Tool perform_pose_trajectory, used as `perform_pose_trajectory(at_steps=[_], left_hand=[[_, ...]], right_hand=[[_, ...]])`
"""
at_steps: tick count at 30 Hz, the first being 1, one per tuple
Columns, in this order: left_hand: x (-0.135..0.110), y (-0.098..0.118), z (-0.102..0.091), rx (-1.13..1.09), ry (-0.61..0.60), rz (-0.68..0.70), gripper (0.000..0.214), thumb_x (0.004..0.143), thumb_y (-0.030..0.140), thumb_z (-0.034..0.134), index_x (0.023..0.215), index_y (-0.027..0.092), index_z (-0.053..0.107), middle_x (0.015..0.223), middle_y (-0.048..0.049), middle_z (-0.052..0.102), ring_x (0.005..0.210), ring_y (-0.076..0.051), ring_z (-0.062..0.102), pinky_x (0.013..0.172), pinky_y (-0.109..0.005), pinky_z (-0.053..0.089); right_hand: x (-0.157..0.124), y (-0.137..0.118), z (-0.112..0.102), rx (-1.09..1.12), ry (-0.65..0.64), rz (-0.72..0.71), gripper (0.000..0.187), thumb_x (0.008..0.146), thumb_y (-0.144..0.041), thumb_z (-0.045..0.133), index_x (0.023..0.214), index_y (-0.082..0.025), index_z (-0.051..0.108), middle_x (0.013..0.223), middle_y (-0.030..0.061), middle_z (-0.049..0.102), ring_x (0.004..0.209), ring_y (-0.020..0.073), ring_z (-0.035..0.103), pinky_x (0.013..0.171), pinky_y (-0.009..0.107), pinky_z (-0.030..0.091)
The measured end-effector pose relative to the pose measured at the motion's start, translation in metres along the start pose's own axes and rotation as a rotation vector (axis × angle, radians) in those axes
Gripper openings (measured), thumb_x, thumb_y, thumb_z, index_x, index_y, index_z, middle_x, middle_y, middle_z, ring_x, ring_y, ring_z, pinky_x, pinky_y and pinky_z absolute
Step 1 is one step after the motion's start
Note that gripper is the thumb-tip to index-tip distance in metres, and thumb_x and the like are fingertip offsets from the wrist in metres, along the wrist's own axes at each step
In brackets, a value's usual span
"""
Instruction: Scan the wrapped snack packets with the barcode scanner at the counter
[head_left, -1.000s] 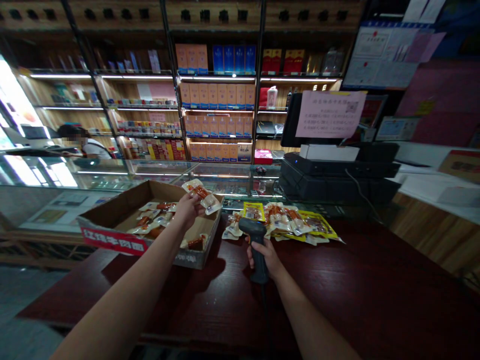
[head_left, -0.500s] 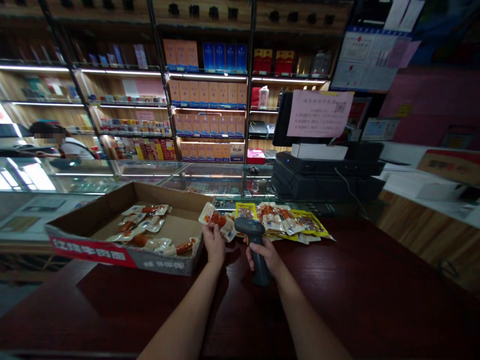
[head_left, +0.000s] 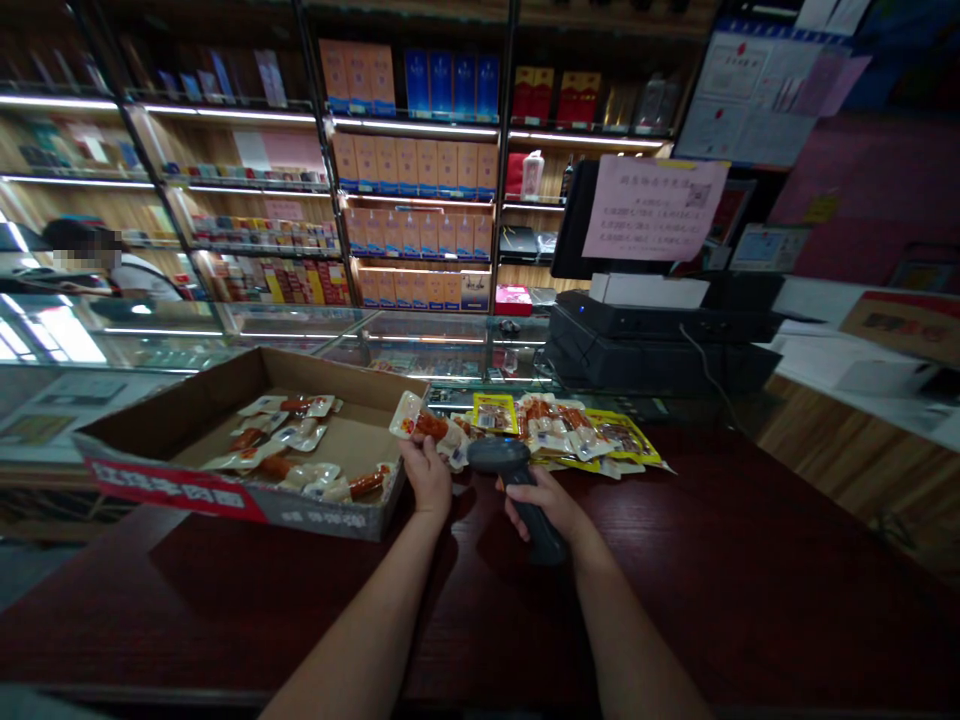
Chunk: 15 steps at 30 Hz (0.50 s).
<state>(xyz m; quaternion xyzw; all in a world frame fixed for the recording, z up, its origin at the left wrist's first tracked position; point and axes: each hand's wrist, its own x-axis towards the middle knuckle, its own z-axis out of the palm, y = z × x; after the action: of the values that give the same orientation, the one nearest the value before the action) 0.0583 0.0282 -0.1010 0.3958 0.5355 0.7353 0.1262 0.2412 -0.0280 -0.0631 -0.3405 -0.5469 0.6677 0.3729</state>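
My left hand (head_left: 429, 478) is closed on a vacuum-packed sausage (head_left: 409, 415), held up at the right edge of a shallow cardboard box (head_left: 315, 518). In my right hand (head_left: 547, 500) is a dark barcode scanner (head_left: 501, 456), its head pointing left toward the packet and its handle slanting down to the right. Several similar sausage packets (head_left: 277, 465) lie inside the box. Just beyond the scanner, a pile of sausage packets (head_left: 551, 420) and yellow snack bags (head_left: 626, 432) rests on the dark red counter (head_left: 675, 600).
Behind the pile runs a glass display case (head_left: 427, 325). At the back right stands a monitor with a pink notice (head_left: 652, 210) above a black cash drawer (head_left: 660, 350). Boxed goods fill the shelves (head_left: 412, 165). Another person (head_left: 112, 265) is at the far left.
The scanner's handle has swung to the right, tilting more. My left hand and its sausage packet have shifted slightly left. The whole view has moved a little.
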Motion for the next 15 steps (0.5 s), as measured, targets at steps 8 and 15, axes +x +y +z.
perform_pose_trajectory(at_steps=[8, 15], left_hand=[[0.0, 0.002, -0.002, 0.083, 0.023, 0.032, 0.011, 0.083, 0.031, 0.042, 0.08, 0.022, 0.038, 0.076, -0.003, 0.052, 0.071, -0.017, 0.054, 0.072, -0.032, 0.047], [0.0, 0.011, 0.004, -0.132, -0.058, -0.112, 0.016, 0.08, 0.034, 0.049, 0.083, 0.021, 0.041, 0.077, -0.0006, 0.051, 0.066, -0.014, 0.054, 0.057, -0.025, 0.046]], right_hand=[[0.0, 0.0, 0.001, 0.011, 0.01, -0.009, 0.031, 0.066, -0.038, 0.066, 0.084, -0.015, 0.055, 0.047, -0.0023, 0.06, 0.032, 0.0104, 0.05, 0.031, 0.018, 0.039], [0.003, -0.003, -0.001, 0.101, 0.115, -0.095, 0.038, 0.064, -0.041, 0.068, 0.089, -0.014, 0.056, 0.048, -0.0023, 0.061, 0.032, 0.0113, 0.052, 0.032, 0.019, 0.041]])
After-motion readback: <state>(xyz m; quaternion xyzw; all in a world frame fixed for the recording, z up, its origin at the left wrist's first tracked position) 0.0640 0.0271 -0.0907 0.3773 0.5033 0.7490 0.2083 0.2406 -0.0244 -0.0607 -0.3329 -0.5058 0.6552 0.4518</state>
